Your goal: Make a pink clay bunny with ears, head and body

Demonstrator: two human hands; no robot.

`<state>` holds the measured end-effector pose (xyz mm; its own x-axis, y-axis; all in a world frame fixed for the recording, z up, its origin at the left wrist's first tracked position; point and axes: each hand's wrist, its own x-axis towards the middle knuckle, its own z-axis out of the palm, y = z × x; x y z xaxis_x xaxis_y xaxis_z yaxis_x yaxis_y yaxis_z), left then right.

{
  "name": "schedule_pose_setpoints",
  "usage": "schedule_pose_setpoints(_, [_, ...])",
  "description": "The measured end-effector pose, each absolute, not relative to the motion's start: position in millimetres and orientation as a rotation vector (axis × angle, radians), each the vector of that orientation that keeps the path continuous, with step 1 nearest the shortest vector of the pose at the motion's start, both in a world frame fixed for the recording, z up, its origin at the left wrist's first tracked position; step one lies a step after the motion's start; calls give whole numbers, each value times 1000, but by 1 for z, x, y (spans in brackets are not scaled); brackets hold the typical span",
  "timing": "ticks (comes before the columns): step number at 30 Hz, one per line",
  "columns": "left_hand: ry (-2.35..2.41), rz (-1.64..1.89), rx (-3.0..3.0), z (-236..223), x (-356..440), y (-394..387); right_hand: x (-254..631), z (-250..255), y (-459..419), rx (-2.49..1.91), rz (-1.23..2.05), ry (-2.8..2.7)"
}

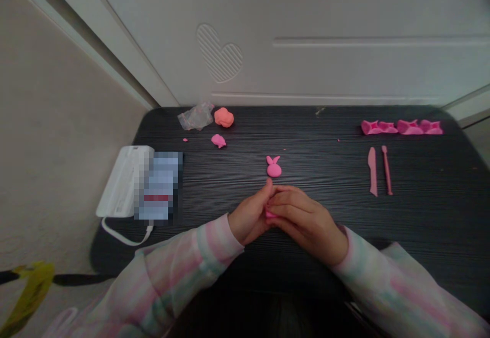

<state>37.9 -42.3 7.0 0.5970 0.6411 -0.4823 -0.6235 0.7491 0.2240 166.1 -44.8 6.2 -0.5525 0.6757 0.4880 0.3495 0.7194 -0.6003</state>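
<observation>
Cupped together near the middle of the dark table, my left hand [254, 213] and my right hand [306, 220] are closed around a piece of pink clay [271, 215]. Only a small part of the clay shows between the fingers, so its shape is hidden. Just beyond my fingertips lies a pink clay rabbit head [274, 169] with two pointed ears. Farther back on the left are a small pink clay lump [218, 140] and an orange clay ball [224, 117].
A crumpled clear wrapper [196, 117] lies beside the orange ball. At left, a white power bank [124, 179] adjoins a phone [158, 185] with a cable. On the right are a pink plastic knife [372, 172], a thin modelling tool [387, 170] and pink moulds [401, 127]. A white panel [325, 67] stands behind.
</observation>
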Motion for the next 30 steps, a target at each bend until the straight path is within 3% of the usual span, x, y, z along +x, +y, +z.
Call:
schedule_pose_setpoints(7, [733, 727, 10, 11, 36, -41, 156, 12, -52, -934, 378, -2223])
schedule_pose_setpoints(14, [802, 717, 207, 11, 34, -45, 160, 14, -56, -689, 505, -2149])
schedule_pose_setpoints(30, [849, 843, 390, 11, 33, -46, 162, 13, -57, -709, 411, -2102])
